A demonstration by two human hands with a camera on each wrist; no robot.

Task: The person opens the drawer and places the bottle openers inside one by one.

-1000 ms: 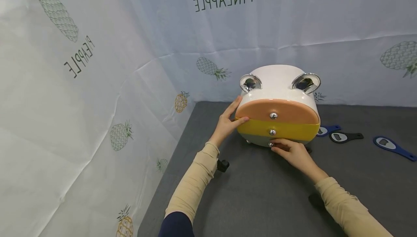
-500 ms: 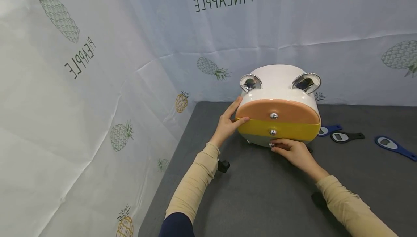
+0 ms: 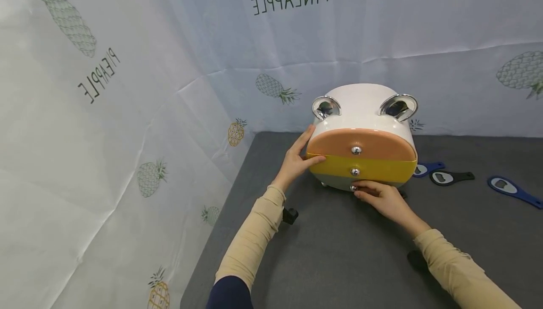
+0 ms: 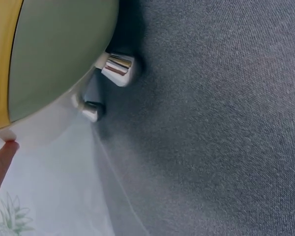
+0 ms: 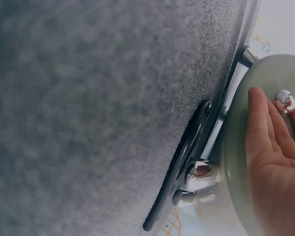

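A small drawer cabinet [image 3: 360, 106] with a white shell, two shiny silver ears and orange, yellow and green drawer fronts stands on the grey table. My left hand [image 3: 292, 163] rests against its left side, fingers stretched along the shell and thumb on the front. In the left wrist view, a fingertip [image 4: 11, 146] touches the shell's edge. My right hand [image 3: 387, 203] pinches the silver knob [image 5: 285, 100] of the green bottom drawer [image 4: 59, 54] between thumb and fingers. That drawer sits flush with the front.
To the right of the cabinet lie a black bottle opener [image 3: 454, 178] and two blue ones, the nearer blue bottle opener [image 3: 506, 187] further right. A dark flat object [image 5: 179, 167] lies beside the cabinet's silver feet. A pineapple-print curtain [image 3: 237, 30] hangs behind and at left.
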